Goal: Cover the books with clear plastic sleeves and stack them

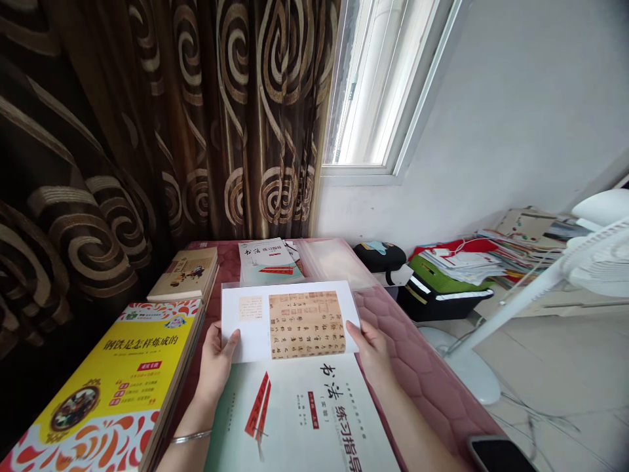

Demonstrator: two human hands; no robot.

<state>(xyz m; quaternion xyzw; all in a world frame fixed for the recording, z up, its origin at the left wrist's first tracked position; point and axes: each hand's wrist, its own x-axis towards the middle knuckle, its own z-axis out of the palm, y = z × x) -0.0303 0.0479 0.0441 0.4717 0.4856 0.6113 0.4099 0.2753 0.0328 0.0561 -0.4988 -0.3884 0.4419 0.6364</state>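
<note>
A pink quilted cover (417,367) holds a calligraphy workbook (295,419), clear plastic folder (334,259) and yellow book (105,380).

We've got two bare forearms in the head view: left forearm (189,451) and right forearm (417,436), both slim, running into the left hand (215,364) and right hand (373,351). Only worn item we can pick out is a thin silver bangle (191,436) at the left wrist, with its fine detail too small for us to read. Fingernails (232,335) look short.
</note>
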